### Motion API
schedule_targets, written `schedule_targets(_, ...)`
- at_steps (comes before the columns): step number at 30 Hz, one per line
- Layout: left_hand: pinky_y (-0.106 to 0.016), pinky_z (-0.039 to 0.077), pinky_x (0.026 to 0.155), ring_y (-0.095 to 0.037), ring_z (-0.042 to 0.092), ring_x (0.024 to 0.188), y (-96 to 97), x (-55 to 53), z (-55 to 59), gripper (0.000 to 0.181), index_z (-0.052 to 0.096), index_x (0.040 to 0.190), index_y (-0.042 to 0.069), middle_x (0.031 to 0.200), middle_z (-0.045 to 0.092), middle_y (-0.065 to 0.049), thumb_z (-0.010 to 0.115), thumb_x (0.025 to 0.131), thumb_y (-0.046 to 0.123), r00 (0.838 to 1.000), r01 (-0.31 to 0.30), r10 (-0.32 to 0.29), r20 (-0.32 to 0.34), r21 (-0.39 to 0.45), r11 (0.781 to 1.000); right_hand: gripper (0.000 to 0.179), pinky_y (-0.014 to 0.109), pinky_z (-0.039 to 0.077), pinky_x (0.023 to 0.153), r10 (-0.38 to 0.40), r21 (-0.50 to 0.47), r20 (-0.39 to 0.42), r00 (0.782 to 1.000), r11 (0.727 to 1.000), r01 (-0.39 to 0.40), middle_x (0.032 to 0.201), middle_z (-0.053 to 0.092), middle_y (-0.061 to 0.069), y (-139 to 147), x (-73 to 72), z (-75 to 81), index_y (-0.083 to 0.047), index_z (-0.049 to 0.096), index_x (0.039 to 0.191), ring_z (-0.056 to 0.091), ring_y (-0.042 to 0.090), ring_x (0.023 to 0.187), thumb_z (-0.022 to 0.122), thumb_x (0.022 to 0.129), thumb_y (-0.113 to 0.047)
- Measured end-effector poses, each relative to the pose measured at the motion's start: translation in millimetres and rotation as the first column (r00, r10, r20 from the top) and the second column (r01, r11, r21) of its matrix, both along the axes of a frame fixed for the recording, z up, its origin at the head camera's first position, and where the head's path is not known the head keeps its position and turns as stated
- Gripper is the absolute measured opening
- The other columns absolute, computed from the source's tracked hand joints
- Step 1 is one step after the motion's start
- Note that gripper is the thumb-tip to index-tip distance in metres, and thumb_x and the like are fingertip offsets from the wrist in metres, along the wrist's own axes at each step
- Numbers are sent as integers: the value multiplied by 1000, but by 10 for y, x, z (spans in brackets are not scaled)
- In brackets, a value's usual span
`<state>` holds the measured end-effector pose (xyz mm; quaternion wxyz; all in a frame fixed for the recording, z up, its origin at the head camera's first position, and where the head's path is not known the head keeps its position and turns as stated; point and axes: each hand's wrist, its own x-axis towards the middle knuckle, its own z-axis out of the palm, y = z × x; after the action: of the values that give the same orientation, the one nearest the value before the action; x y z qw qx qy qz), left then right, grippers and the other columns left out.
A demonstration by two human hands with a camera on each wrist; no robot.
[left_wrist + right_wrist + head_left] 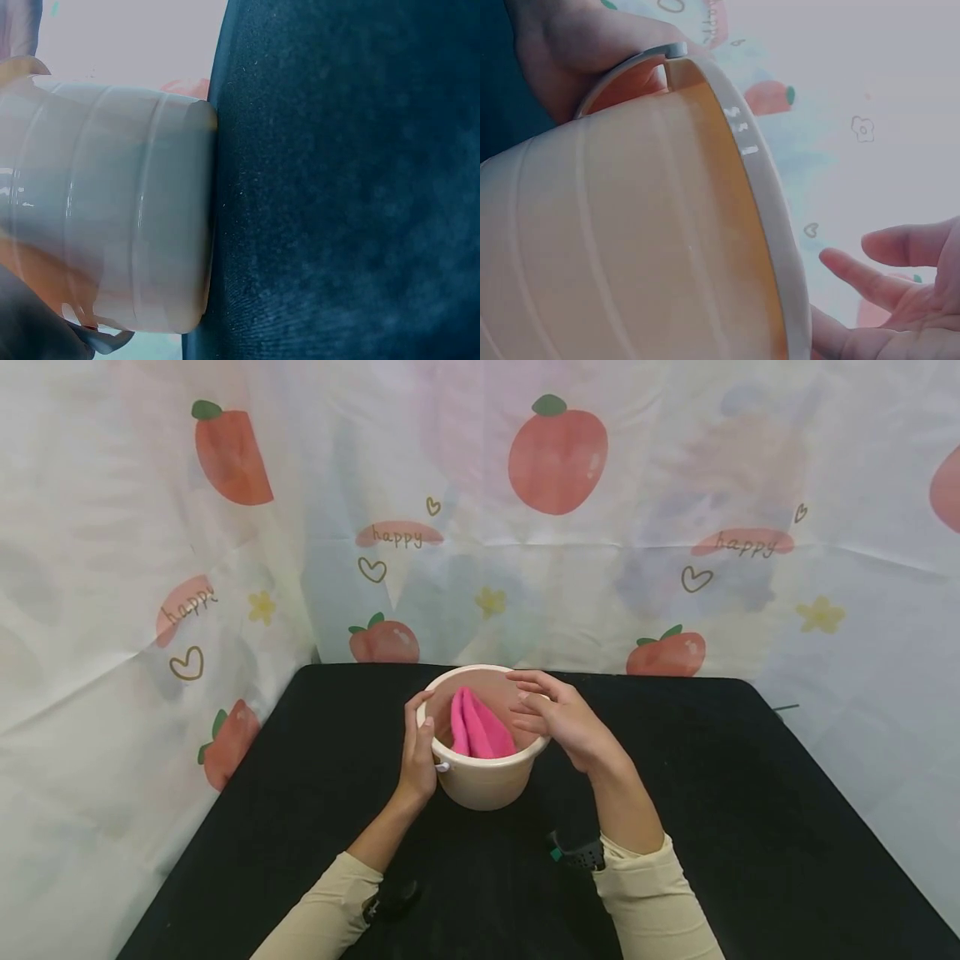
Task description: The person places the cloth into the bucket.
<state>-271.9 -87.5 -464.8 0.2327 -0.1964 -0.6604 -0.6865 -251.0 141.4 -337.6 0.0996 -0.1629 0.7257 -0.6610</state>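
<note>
A cream plastic bucket point(486, 785) stands upright on the black table, its mouth turned towards me in the head view. Inside it is a folded bright pink cloth point(483, 727); its lower part is hidden by the near wall. My left hand point(416, 760) holds the bucket's left side, near the light handle point(676, 49). Over the right part of the rim hovers my right hand point(558, 714), its fingers reaching above the opening. In the right wrist view those fingers are spread and loosely extended, with nothing between them. The ribbed bucket wall point(105, 202) fills the left of the left wrist view.
A black cloth covers the table point(300, 827). Behind and to the left hangs a pale curtain point(480, 568) printed with peaches, hearts and flowers. Dark straps with small devices point(581, 852) sit on both wrists.
</note>
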Motion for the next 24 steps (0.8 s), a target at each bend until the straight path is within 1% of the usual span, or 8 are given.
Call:
schedule_targets(3, -54, 35, 111, -30, 42, 138, -1, -1, -7, 48, 34, 148, 5, 151, 40, -16, 35, 105, 26, 1000, 23, -23, -3, 12, 1000, 47, 48, 47, 102, 3, 10, -4, 1000, 1000, -3, 157, 34, 28, 15, 3, 1, 1, 41, 155, 50, 43, 134, 45, 110, -12)
schedule_targets(10, -55, 33, 112, -31, 43, 139, 21, -22, -13, 48, 35, 148, 4, 151, 40, -18, 35, 105, 25, 999, 35, -34, -18, 31, 999, 46, 50, 46, 103, -3, 26, 3, 1000, 1000, 3, 157, 34, 27, 22, 20, 15, -1, 42, 154, 51, 41, 134, 46, 110, -15)
schedule_targets(13, -56, 31, 113, -32, 43, 139, 38, -32, -26, 48, 35, 149, 4, 151, 41, -19, 35, 105, 24, 999, 40, -39, -23, 37, 999, 47, 52, 44, 104, -6, 32, 4, 1000, 999, 6, 157, 34, 28, 29, 27, 12, 0, 42, 154, 49, 43, 135, 47, 110, -15)
schedule_targets(17, -53, 30, 113, -31, 43, 138, 38, -33, -25, 48, 36, 149, 5, 151, 41, -18, 35, 105, 25, 999, 27, -27, -23, 22, 999, 47, 52, 45, 103, -13, 31, -11, 1000, 999, 13, 157, 35, 26, 46, 41, 1, 0, 42, 154, 49, 44, 135, 47, 110, -15)
schedule_targets(22, -48, 31, 113, -30, 43, 138, 9, -28, -20, 48, 37, 149, 6, 151, 42, -16, 35, 105, 25, 1000, 14, -14, -16, 14, 1000, 44, 48, 49, 100, -34, 27, -42, 999, 999, 35, 155, 40, 23, 75, 51, -30, -3, 47, 152, 52, 43, 133, 49, 110, -16)
schedule_targets(24, -48, 31, 112, -31, 44, 137, -12, -21, -14, 48, 36, 149, 5, 151, 42, -17, 35, 104, 24, 1000, 15, -15, -13, 12, 1000, 42, 46, 50, 100, -46, 20, -57, 997, 999, 47, 153, 42, 24, 93, 46, -50, -3, 49, 150, 52, 44, 133, 49, 110, -15)
